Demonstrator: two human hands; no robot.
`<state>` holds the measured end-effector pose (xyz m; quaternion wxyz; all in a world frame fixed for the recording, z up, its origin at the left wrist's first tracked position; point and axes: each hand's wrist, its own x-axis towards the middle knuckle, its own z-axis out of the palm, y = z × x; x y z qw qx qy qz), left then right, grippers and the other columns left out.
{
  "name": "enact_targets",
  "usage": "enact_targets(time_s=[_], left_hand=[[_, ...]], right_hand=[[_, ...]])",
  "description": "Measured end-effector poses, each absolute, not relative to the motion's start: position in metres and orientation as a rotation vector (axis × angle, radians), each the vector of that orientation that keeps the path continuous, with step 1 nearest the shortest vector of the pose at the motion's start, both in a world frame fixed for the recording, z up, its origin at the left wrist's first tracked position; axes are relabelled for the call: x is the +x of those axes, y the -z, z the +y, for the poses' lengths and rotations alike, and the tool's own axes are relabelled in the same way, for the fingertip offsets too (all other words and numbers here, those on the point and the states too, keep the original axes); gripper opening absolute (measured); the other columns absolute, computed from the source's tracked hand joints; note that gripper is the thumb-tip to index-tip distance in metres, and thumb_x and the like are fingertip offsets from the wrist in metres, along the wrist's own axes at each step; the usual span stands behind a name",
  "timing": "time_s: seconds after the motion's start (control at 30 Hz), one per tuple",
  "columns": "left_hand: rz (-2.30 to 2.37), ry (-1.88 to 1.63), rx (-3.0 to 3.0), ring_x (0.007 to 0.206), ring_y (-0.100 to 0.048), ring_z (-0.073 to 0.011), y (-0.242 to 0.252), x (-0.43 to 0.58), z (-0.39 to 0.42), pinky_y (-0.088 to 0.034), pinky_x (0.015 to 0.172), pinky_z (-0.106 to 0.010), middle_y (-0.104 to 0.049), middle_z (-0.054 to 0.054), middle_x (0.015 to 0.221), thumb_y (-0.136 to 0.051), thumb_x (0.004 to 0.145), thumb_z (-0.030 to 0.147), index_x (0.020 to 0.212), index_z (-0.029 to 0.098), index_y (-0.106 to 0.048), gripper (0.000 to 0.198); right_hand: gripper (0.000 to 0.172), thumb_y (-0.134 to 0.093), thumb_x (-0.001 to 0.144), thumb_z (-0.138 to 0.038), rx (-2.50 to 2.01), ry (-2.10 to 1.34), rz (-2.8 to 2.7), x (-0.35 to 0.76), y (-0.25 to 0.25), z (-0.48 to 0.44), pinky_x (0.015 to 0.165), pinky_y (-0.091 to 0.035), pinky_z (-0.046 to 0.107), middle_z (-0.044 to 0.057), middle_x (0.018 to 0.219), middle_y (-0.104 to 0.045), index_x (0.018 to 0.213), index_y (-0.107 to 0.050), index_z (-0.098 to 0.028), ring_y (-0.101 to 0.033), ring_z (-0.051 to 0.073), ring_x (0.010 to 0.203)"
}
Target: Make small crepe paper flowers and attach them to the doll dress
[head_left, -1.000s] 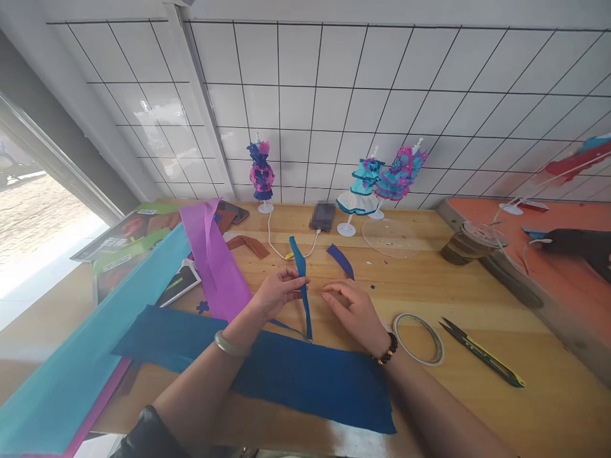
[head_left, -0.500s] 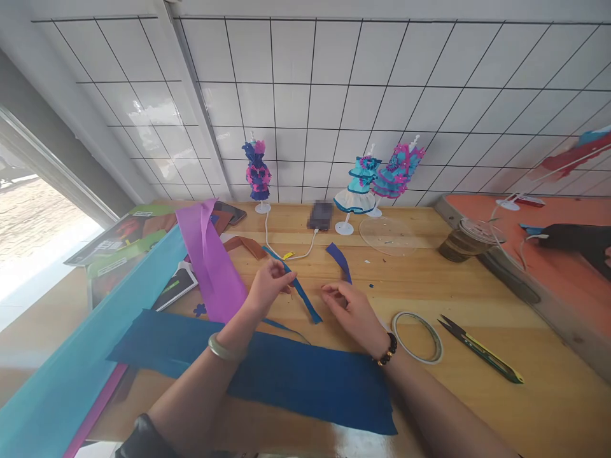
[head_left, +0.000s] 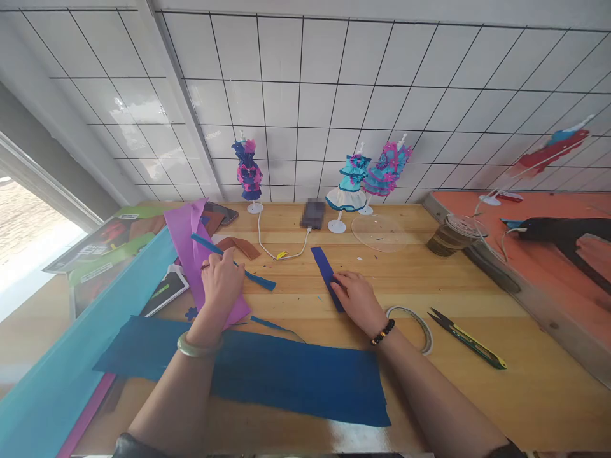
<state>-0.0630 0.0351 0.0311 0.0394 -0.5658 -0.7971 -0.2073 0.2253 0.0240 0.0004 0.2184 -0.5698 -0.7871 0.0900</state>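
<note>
My left hand (head_left: 222,281) is closed on a narrow blue strip (head_left: 259,280) near the purple sheet (head_left: 185,230); whether the strip is paper or cloth I cannot tell. At its fingertips the grip is partly hidden by the back of the hand. A dark blue strip (head_left: 321,262) lies slanted on the table, its right edge between the thumb and fingers of my right hand (head_left: 356,298). In front of both hands is a wide blue sheet (head_left: 300,381), passing beneath my left forearm. A thin blue offcut (head_left: 272,325) rests just beyond it.
To the right are a tape roll (head_left: 428,331), thread snips (head_left: 470,340) and a lidded drink cup (head_left: 449,238). Small dresses on stands, one blue and white (head_left: 351,187), stand by the tiled wall. A white cable (head_left: 267,245) curves behind my hands. A light blue sheet (head_left: 95,343) covers the left side.
My left hand has carried the narrow blue strip leftward, over to the purple sheet. My right hand, empty before, has come onto the dark blue strip, which now lies straighter and nearer.
</note>
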Motion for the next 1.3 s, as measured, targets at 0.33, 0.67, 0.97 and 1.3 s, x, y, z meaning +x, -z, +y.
enact_targets(time_s=[0.33,0.67,0.97,1.3], left_hand=[[-1.631,0.782,-2.709,0.125,-0.029,-0.0245,-0.022,-0.010,0.024,-0.026,0.101,-0.041,-0.047,-0.008,0.126,-0.041,0.083,0.031,0.112,0.020,-0.053,0.033],[-1.353,0.593,-3.157,0.130,-0.024,-0.0250,-0.004,0.022,0.009,-0.005,0.105,-0.050,-0.048,-0.006,0.128,-0.045,0.082,0.031,0.116,0.026,-0.051,0.035],[-1.753,0.842,-2.561,0.120,-0.037,-0.0281,-0.015,-0.009,0.024,-0.027,0.098,-0.046,-0.053,-0.012,0.119,-0.040,0.083,0.022,0.088,0.018,-0.063,0.023],[-2.637,2.725,-2.757,0.082,-0.063,-0.0181,-0.008,0.025,0.013,-0.049,0.075,-0.035,-0.064,-0.011,0.093,-0.064,0.068,0.040,0.106,0.016,-0.043,0.049]], right_hand=[[0.034,-0.046,0.078,-0.015,-1.635,-0.349,-2.177,0.227,0.002,0.025,0.074,-0.041,0.034,0.008,0.092,-0.064,0.110,-0.055,-0.020,-0.056,0.021,0.086],[0.032,-0.043,0.079,-0.021,-1.408,-0.523,-1.885,0.225,-0.005,0.026,0.073,-0.046,0.034,0.006,0.084,-0.059,0.108,-0.054,-0.018,-0.055,0.017,0.073],[0.035,-0.053,0.074,-0.031,-1.336,-0.941,-1.528,0.217,-0.008,0.023,0.056,-0.050,0.029,0.006,0.089,-0.058,0.107,-0.053,-0.020,-0.057,0.015,0.067],[0.034,-0.055,0.074,-0.026,-1.180,-1.045,-1.703,0.196,-0.020,0.001,0.070,-0.050,0.030,0.006,0.104,-0.059,0.108,-0.055,-0.023,-0.058,0.016,0.084]])
